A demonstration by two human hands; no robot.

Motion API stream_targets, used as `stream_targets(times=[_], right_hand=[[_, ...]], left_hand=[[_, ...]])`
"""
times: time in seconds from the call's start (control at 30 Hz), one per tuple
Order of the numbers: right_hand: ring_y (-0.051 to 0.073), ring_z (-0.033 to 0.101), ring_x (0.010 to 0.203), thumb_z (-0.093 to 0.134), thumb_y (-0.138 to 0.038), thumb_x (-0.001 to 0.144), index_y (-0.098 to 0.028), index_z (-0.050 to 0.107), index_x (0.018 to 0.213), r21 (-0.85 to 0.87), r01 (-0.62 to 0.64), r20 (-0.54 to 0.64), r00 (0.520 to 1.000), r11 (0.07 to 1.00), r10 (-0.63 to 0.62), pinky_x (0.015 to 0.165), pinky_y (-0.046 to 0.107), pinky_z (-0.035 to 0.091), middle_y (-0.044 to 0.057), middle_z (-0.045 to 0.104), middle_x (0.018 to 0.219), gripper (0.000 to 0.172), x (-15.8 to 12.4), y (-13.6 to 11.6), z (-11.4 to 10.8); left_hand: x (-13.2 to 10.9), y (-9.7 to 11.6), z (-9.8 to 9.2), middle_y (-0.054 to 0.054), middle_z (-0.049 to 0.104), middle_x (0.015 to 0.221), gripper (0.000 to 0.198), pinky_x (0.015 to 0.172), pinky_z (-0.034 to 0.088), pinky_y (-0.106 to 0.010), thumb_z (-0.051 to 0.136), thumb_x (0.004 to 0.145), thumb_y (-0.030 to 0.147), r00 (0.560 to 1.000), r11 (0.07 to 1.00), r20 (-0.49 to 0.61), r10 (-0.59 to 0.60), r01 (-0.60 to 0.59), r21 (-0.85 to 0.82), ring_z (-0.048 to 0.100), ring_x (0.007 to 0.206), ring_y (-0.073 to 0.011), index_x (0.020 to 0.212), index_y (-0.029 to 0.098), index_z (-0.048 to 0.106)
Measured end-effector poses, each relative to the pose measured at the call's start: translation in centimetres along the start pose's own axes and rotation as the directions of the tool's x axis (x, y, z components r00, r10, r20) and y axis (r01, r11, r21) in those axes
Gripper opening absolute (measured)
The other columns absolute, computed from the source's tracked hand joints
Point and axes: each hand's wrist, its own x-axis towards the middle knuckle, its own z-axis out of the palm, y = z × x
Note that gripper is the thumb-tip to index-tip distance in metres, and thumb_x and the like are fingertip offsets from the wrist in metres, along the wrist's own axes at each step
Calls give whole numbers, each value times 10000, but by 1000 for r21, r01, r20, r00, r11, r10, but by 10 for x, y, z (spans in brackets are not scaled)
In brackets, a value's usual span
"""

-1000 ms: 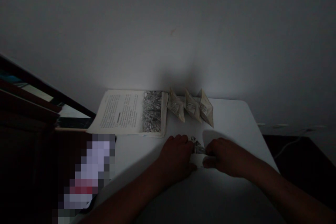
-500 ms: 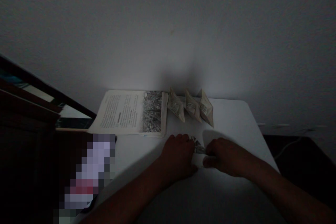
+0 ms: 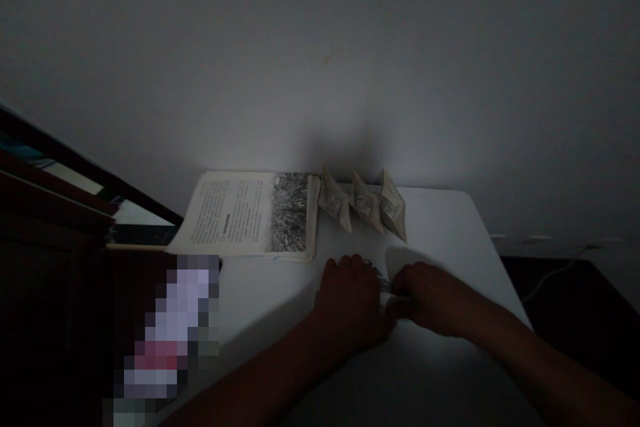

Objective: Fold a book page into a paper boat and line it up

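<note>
A small folded sheet of printed paper (image 3: 379, 273) lies on the white table in front of me, mostly covered by my hands. My left hand (image 3: 351, 303) is closed over its left part, fingers curled at the far edge and thumb at the near side. At the right end, my right hand (image 3: 433, 298) pinches the paper between thumb and forefinger. Just beyond my hands stand three folded paper boats, the left boat (image 3: 336, 205), the middle boat (image 3: 367, 205) and the right boat (image 3: 393, 207), in a row by the wall.
An open stack of printed pages (image 3: 240, 217) lies at the table's back left. Nearer on the left is a pixelated, phone-like object (image 3: 167, 327). The white table (image 3: 445, 227) meets a pale wall (image 3: 320, 80). Dark wooden furniture (image 3: 55, 213) stands at the left, and a thin cable (image 3: 555, 272) runs at the right.
My left hand has slid slightly right along the paper, its thumb now closer to my right hand and more of the paper covered. My right hand stays in place.
</note>
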Motion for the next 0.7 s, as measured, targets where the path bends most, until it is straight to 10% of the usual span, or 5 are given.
stream_targets(times=[0.7], right_hand=[[215, 630, 719, 643, -405, 705, -196, 705, 725, -9, -44, 28, 999, 999, 44, 573, 275, 340, 77, 679, 740, 219, -2, 2, 0]], left_hand=[[-8, -28, -21, -89, 611, 891, 326, 789, 393, -422, 622, 647, 444, 989, 999, 147, -33, 34, -3, 557, 866, -267, 823, 169, 616]])
